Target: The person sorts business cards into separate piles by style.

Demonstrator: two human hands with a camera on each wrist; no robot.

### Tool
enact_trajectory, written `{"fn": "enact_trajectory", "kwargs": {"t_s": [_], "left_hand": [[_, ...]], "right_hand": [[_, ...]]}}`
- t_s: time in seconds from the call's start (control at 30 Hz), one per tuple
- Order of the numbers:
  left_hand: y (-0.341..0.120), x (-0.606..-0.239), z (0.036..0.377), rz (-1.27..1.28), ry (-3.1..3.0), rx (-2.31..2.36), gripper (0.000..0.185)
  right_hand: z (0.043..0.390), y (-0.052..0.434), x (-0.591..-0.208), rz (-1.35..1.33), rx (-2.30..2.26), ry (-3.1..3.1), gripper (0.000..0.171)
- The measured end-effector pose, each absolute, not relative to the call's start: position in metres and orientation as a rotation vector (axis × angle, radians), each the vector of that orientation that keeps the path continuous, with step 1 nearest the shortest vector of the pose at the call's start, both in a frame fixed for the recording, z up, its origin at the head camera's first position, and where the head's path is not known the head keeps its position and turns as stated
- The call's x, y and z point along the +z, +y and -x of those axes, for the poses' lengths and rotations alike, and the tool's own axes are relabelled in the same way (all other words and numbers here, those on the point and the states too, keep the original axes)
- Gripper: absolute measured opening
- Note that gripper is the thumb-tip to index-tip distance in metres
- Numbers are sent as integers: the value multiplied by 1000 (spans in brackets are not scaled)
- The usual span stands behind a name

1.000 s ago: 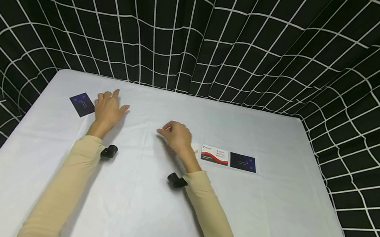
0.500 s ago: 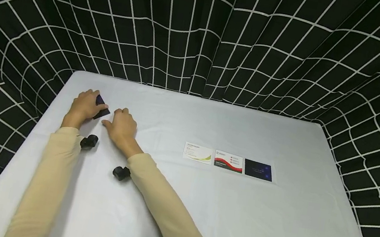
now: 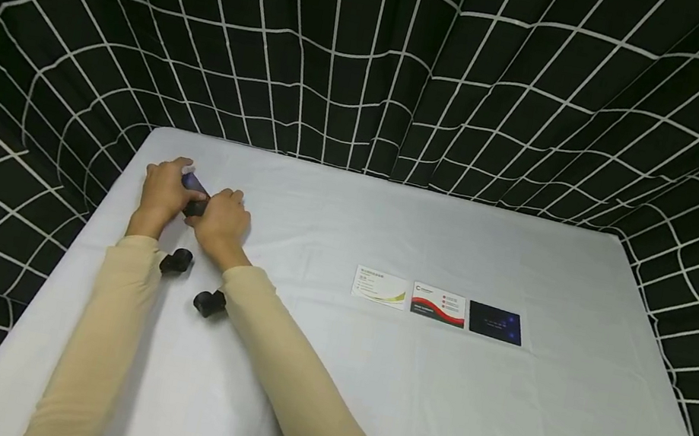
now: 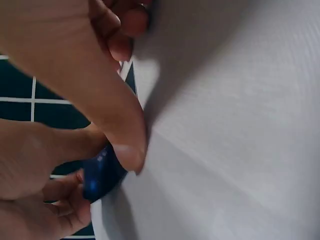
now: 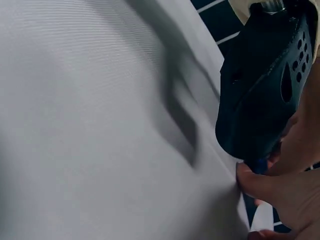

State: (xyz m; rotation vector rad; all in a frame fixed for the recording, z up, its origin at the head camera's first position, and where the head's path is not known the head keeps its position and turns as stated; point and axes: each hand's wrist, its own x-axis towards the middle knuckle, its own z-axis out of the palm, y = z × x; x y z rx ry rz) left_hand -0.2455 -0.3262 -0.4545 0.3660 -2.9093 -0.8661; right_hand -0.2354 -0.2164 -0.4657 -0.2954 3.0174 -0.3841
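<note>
Meeting at about ten o'clock on the white table, near its far left corner, both hands work on one dark blue card. The left hand curls round the card's left side, and in the left wrist view its thumb presses down at the cloth with the blue card tucked just behind it. The right hand comes in from four o'clock of the card and pinches its near right edge, fingers bent; the right wrist view shows only a sliver of blue between fingertip and wrist camera. The card looks tilted, one edge lifted off the cloth. Well apart, toward three o'clock, three more cards lie flat in a row, touching or nearly so: a white and green card, a white and red card and another dark blue card. A black grid-patterned curtain hangs behind the table.
</note>
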Motion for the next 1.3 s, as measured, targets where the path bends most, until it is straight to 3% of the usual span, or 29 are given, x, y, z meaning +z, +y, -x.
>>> {"fn": "enact_trajectory", "kwargs": {"t_s": [0.27, 0.43, 0.67, 1.07, 1.3], "left_hand": [[-333, -458, 235, -473, -2670, -1168, 34], [-329, -454, 234, -516, -2609, -1225, 32], [-313, -448, 237, -605, -2609, -1407, 34], [-267, -442, 238, -533, -2690, -1428, 31], [-244, -445, 237, -518, -2680, -1546, 29]], "right_hand": [[236, -203, -465, 251, -599, 3005, 53], [243, -186, -463, 165, -1099, 2842, 37], [254, -153, -465, -175, -1936, 2228, 22], [259, -93, -468, -277, -2018, 2156, 13], [257, -61, -462, -251, -1970, 2155, 17]]}}
